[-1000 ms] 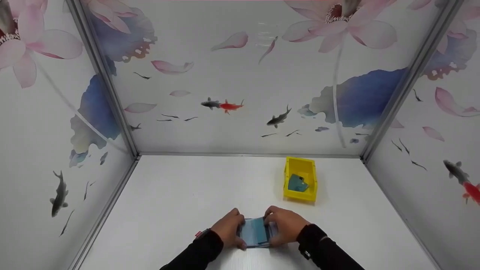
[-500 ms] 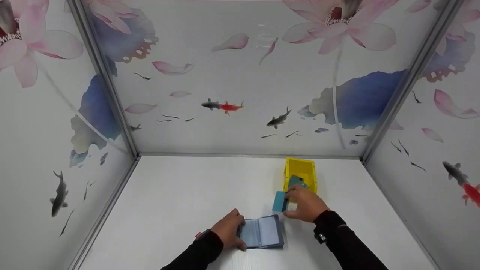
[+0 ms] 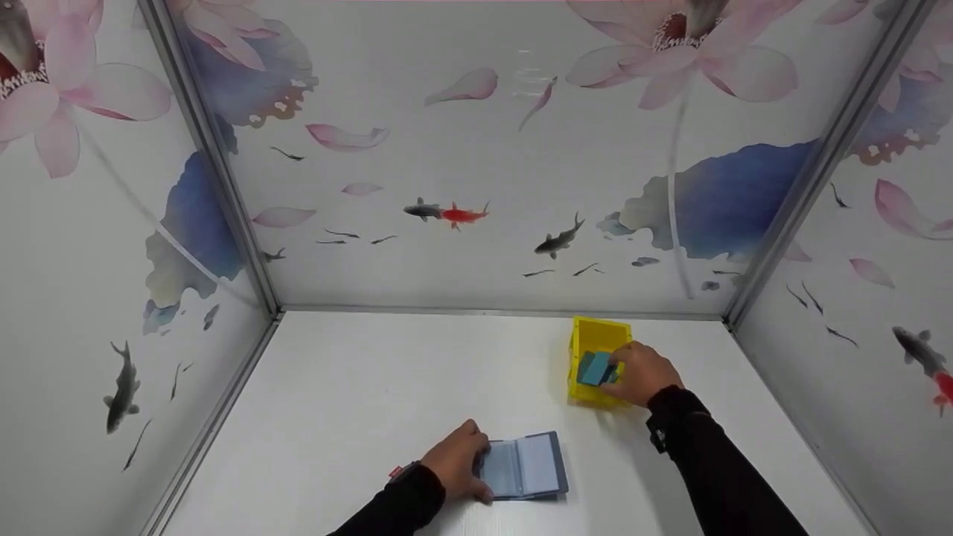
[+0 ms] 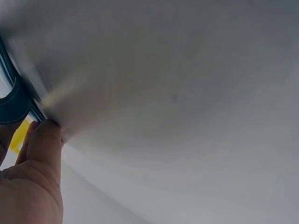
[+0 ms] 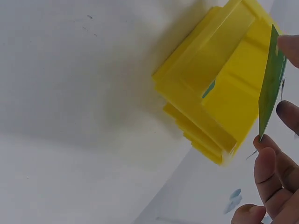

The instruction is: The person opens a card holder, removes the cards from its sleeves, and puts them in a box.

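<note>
An open card holder [image 3: 540, 465], blue-grey with clear sleeves, lies on the white table. My left hand [image 3: 456, 463] grips its left edge, thumb at the near corner. In the left wrist view, the holder's dark teal strap [image 4: 14, 106] shows beside the left fingers. Over the yellow bin [image 3: 601, 335], my right hand [image 3: 646, 374] pinches a blue-green card [image 3: 598, 369]. The right wrist view has this card [image 5: 271, 86] edge-on between thumb and fingers, at the bin's open side. Another card [image 3: 584, 363] lies inside the bin, partly hidden behind the held one.
The white table [image 3: 387, 387] is closed in by a back wall [image 3: 461, 275] and two side walls printed with flowers and fish. Grey metal strips [image 3: 484, 311] run along the corners and the table's back edge.
My right hand has drawn the card away from the card holder and carried it up and right to over the yellow bin. My left hand stays on the card holder.
</note>
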Motion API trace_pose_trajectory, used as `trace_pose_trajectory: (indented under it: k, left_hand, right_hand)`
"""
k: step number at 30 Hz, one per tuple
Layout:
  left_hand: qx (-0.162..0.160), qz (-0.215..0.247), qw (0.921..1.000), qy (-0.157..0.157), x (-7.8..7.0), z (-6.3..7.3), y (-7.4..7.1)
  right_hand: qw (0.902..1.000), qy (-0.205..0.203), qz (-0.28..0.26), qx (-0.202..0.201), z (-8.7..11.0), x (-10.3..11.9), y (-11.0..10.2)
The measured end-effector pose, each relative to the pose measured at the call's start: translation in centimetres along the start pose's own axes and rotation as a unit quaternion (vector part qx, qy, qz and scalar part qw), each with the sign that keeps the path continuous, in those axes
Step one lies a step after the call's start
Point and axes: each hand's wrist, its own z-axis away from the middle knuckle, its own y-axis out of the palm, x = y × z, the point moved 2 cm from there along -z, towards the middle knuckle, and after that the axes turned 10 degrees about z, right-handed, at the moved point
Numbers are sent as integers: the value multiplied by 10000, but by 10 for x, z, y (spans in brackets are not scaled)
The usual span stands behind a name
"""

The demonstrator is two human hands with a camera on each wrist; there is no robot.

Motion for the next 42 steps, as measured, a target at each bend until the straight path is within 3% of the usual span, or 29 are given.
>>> trace_pose_trajectory:
  k: [12, 22, 31, 35, 42]
  left_hand:
    - [97, 166, 9998, 110, -8, -1, 6]
    - [119, 110, 9998, -70, -8, -5, 9]
    - [100, 152, 9998, -78, -2, -4, 8]
    - [78, 245, 9997, 43, 0, -1, 5]
    - [-37, 190, 9997, 140, 4, 3, -1]
  right_hand:
    - [9978, 366, 334, 440, -5, -1, -17]
    - [9960, 337, 654, 515, -7, -3, -16]
    - [9982, 395, 435, 112, -3, 3, -7]
    - [9991, 191, 258, -270, -1, 8, -1]
    - [9975, -129, 26, -688, 18, 45, -5]
